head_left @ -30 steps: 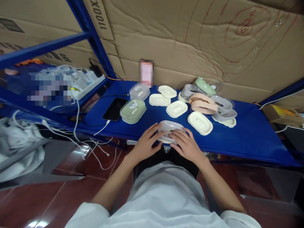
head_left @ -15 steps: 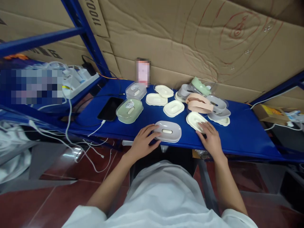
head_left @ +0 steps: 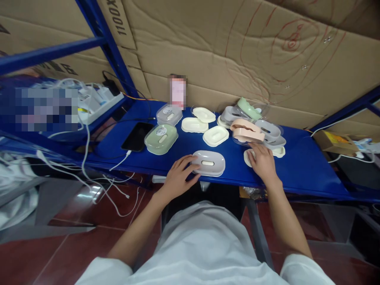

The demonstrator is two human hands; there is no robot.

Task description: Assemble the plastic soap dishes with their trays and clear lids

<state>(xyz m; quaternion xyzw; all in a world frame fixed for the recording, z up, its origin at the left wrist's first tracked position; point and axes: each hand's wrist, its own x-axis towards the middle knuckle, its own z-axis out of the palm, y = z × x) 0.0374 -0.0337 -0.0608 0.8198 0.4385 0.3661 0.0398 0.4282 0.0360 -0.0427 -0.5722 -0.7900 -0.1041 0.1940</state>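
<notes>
My left hand (head_left: 180, 173) is at the left end of a grey oval soap dish (head_left: 218, 163), fingers over its rim and thumb at its near edge. A cream bar fills the slot in the dish's middle. Over a cream oval piece (head_left: 247, 159) lies my right hand (head_left: 263, 160), thumb on top and fingers stretched toward the peach parts (head_left: 247, 133); the palm hides much of that piece. Farther back are another cream oval tray (head_left: 216, 136), a cream tray (head_left: 194, 126) and a green lidded soap dish (head_left: 162, 139).
A grey lidded dish (head_left: 168, 115) stands behind the green one. Grey parts (head_left: 268, 130) and a green part (head_left: 248, 109) are piled at the right. A black phone (head_left: 137, 136) with a white cable lies left. Cardboard (head_left: 192, 47) walls the back of the blue shelf (head_left: 303, 170).
My right hand has moved up and slightly left, its fingers nearer the peach parts. The cream piece beneath it has shifted right and is more covered. My left hand remains at the grey dish.
</notes>
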